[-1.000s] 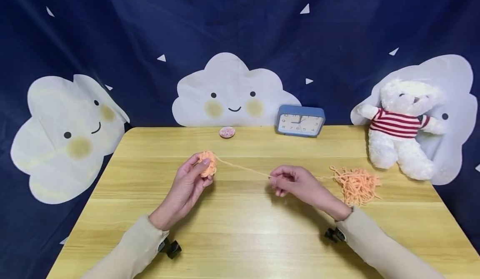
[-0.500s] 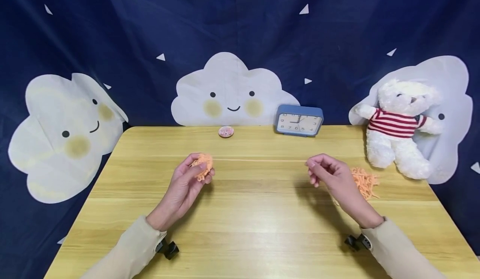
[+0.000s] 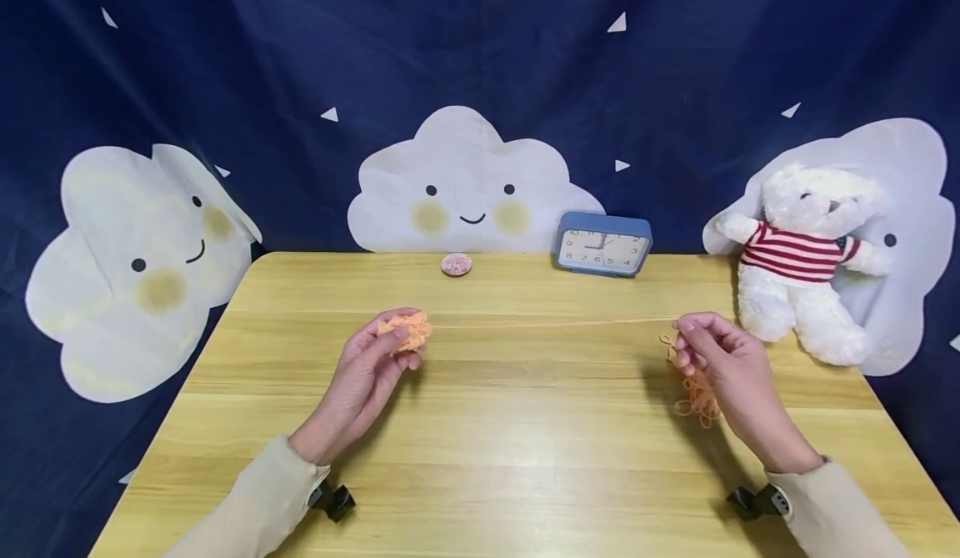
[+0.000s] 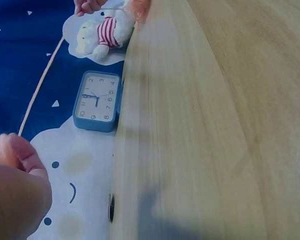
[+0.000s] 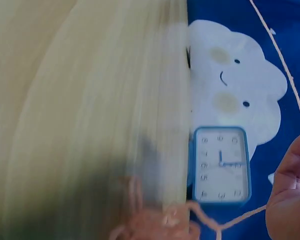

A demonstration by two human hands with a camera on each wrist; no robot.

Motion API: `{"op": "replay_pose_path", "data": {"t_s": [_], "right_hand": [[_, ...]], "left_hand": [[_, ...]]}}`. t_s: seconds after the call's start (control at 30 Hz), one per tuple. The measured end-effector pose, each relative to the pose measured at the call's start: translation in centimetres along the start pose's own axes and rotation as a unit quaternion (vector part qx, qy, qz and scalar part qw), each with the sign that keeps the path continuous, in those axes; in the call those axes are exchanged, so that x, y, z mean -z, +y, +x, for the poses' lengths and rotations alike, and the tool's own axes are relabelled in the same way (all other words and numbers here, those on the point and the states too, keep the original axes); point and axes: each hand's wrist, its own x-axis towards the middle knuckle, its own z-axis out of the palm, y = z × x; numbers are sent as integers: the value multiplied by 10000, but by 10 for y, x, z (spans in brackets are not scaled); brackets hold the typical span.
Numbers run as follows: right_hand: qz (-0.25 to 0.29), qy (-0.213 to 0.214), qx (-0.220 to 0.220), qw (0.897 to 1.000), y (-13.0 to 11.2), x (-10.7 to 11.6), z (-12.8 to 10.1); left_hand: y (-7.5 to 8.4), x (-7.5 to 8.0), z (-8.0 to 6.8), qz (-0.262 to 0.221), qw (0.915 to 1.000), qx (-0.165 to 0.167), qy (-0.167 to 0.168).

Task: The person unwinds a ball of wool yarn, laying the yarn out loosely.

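A small ball of peach yarn (image 3: 411, 329) sits in my left hand (image 3: 367, 383), gripped between thumb and fingers above the table's left half. From it a single yarn strand (image 3: 555, 325) runs straight across to my right hand (image 3: 731, 374), which pinches it between thumb and fingertips. In the right wrist view the strand (image 5: 285, 65) rises from the hand (image 5: 290, 190), and more yarn trails from the hand toward the loose heap. That loose yarn heap (image 3: 699, 398) lies on the table, partly hidden behind my right hand.
A blue clock (image 3: 603, 243) stands at the table's back edge, with a small round pink tin-like disc (image 3: 456, 264) to its left. At the back right sits a white teddy bear (image 3: 798, 258) in a striped shirt. Behind the wooden table (image 3: 465, 475) hangs a dark blue curtain.
My right hand has moved right, drawing out a longer strand between the hands, and now covers part of the loose heap. The left hand has turned the yarn ball slightly.
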Motion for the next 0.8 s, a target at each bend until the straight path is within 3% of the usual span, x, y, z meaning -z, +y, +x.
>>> {"op": "replay_pose_path", "data": {"t_s": [0.27, 0.57, 0.8], "right_hand": [[761, 214, -79, 9968, -1, 43, -9], [1214, 703, 85, 9901, -4, 84, -12], [1321, 873, 157, 9873, -4, 106, -14]], "left_hand": [[2, 0, 0, -169, 9996, 231, 67], [4, 0, 1, -221, 9994, 156, 210], [3, 1, 0, 43, 9989, -24, 474]]}}
